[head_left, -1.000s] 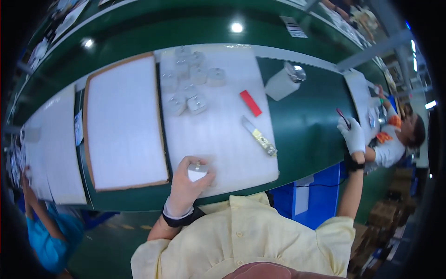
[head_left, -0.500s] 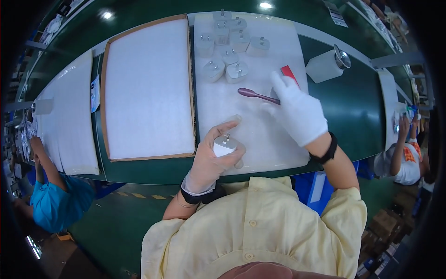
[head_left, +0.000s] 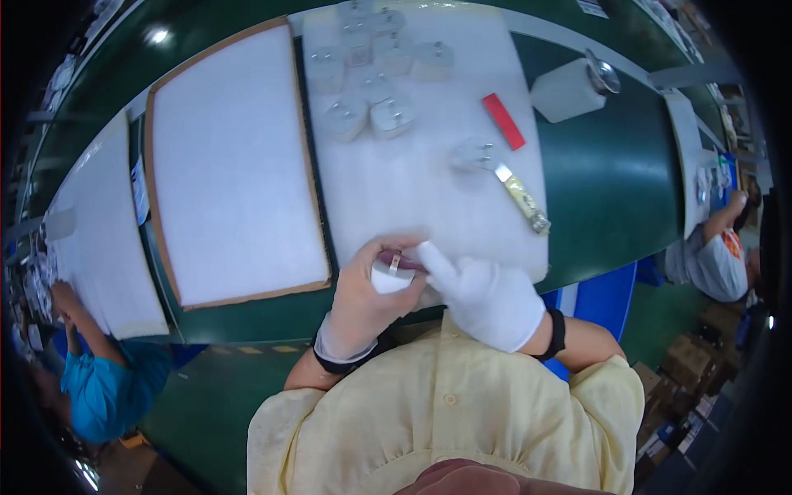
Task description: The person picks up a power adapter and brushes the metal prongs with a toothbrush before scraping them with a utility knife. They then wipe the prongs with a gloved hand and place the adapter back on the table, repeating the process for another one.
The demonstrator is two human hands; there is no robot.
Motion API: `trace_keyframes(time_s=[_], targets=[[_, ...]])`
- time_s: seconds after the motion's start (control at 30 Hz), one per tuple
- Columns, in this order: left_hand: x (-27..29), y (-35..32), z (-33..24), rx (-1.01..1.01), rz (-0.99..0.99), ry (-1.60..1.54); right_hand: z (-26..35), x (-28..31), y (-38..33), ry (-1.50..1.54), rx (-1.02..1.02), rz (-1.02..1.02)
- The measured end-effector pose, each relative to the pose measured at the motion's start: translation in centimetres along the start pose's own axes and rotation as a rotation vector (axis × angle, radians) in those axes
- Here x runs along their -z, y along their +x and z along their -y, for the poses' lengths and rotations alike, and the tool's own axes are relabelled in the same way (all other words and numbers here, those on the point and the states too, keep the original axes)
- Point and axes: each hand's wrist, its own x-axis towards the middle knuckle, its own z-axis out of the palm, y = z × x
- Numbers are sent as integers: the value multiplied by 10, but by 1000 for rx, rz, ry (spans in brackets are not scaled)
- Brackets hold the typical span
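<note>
My left hand (head_left: 360, 295), in a thin pale glove, is closed round a white wall charger (head_left: 388, 280) near the table's front edge. Two metal prongs stick up from the charger. In a white glove, my right hand (head_left: 488, 304) has come up against the left and grips a dark purple stick (head_left: 408, 262). The stick's rounded end lies across the charger's prong face, touching or just over it; the rest is hidden in the right glove. Beyond the hands, a single charger (head_left: 474, 155) sits beside a short blade with a yellow-wrapped handle (head_left: 521, 202).
Several white chargers (head_left: 392, 118) stand at the far left of the white foam mat (head_left: 396, 190). A red strip (head_left: 503, 121) lies by its right edge. Further right is a translucent bottle with a metal top (head_left: 569, 91). A white-lined cardboard tray (head_left: 239, 165) is left. Co-workers sit on both sides.
My right hand has come down and left from the mat, bringing the purple stick to the charger in my left hand. The red strip, blade and single charger are now uncovered. The view has shifted.
</note>
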Motion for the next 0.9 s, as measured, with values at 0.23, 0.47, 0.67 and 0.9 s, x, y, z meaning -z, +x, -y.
trace_keyframes(time_s=[0.23, 0.47, 0.67, 0.9], targets=[[-2, -4, -11, 177, -34, -65, 0, -5, -11, -305, 62, -66], [-11, -2, -8, 87, -73, -3, -6, -14, -6, -251, 92, -154], [-12, 3, -4, 150, -80, 9, -12, -11, -5, -222, 96, -161], [-1, 1, 5, 220, -121, -114, -26, -9, -29, -131, 46, -87]])
